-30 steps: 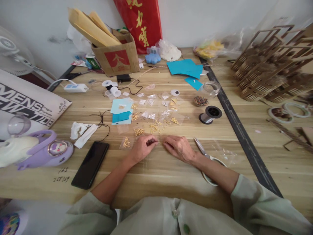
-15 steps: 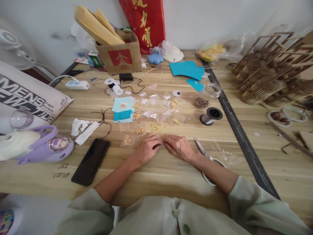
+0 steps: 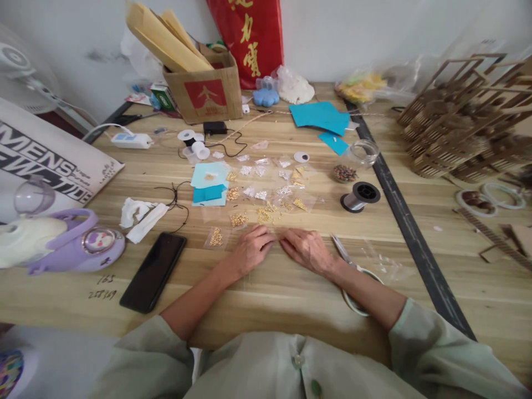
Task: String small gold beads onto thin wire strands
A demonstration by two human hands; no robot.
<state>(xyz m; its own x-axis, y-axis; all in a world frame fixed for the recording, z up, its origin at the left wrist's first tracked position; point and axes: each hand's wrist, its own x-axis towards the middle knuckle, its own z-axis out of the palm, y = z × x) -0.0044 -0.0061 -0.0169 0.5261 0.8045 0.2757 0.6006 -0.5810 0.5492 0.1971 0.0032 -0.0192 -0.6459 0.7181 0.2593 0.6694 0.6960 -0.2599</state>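
Observation:
My left hand and my right hand lie on the wooden table with their fingertips pinched together at one spot. Both hands have curled, closed fingers, and what they pinch is too small to make out. Just beyond the fingertips lie several small clear bags of gold beads, one bag close to the left hand's knuckles. Scissors lie right of my right wrist, partly under the forearm.
A black phone, crumpled tissue and a purple toy pot lie at the left. A wire spool, a bead jar and teal paper sit beyond. Cardboard box at the back, wooden lattice pieces at the right.
The two hands have drawn closer until their fingertips meet. The dark bit seen between my left fingers a second ago is now hidden.

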